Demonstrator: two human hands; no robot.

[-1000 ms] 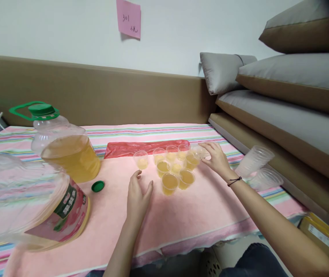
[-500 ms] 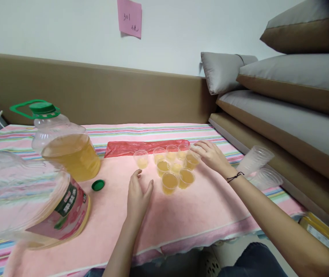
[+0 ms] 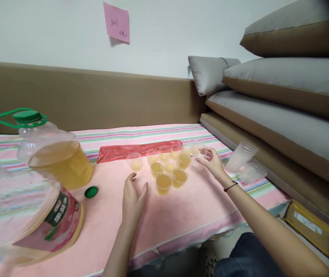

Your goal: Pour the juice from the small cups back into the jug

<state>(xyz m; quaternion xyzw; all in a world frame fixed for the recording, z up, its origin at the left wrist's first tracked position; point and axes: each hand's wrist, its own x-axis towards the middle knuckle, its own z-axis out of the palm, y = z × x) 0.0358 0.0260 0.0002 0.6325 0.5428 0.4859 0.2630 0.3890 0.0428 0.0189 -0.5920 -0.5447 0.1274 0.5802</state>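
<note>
Left hand (image 3: 132, 198): flat, palm down, fingers loosely spread on the pink cloth-covered table (image 3: 181, 215), holding nothing, just beside the cluster of small clear plastic cups of yellow liquid (image 3: 167, 169).
Right hand (image 3: 212, 163): open, fingers apart, at the cluster's right edge near an empty clear cup (image 3: 196, 148); contact cannot be told.
Large clear jug with green cap, half full of yellow liquid (image 3: 55, 154): far left.
Loose green cap (image 3: 91, 191): beside it.

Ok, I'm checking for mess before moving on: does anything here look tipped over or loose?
Yes. Two empty cups lie on their sides at the cloth's right edge, a green cap lies loose beside the jugs, and the near jug lies tipped on its side.
</note>
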